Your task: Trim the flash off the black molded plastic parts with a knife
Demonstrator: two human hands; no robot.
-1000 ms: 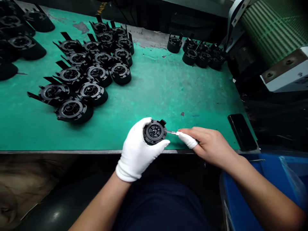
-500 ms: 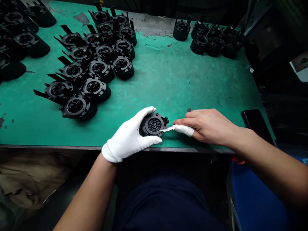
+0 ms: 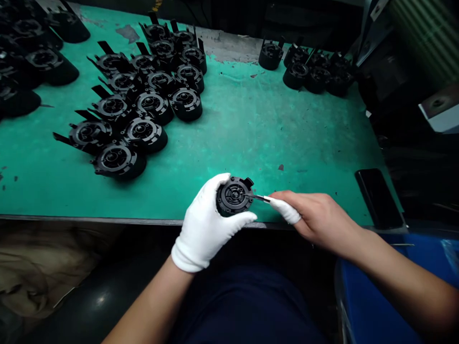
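My left hand [image 3: 207,220], in a white glove, wraps round a black round plastic housing [image 3: 226,206] near the table's front edge. The housing's ringed face is turned up toward me, and a small tab sticks out at its upper right. My right hand [image 3: 317,215] is bare except for a white wrap on the thumb [image 3: 287,210]. Its fingers are closed on a small thin-bladed knife [image 3: 258,197], whose handle is mostly hidden in the hand. The blade's tip reaches over the housing's face, close to the centre; whether it touches I cannot tell.
On the green tabletop [image 3: 244,138], several similar black housings [image 3: 150,102] stand in a cluster at left, with more at far left and back right [image 3: 296,74]. A black phone [image 3: 379,198] lies at the right edge. Below it is a blue bin [image 3: 387,291].
The view has shifted slightly. Both hands and the housing sit a little lower and further right. The knife's blade has turned from showing its bright flat side and now points nearer the housing's centre.
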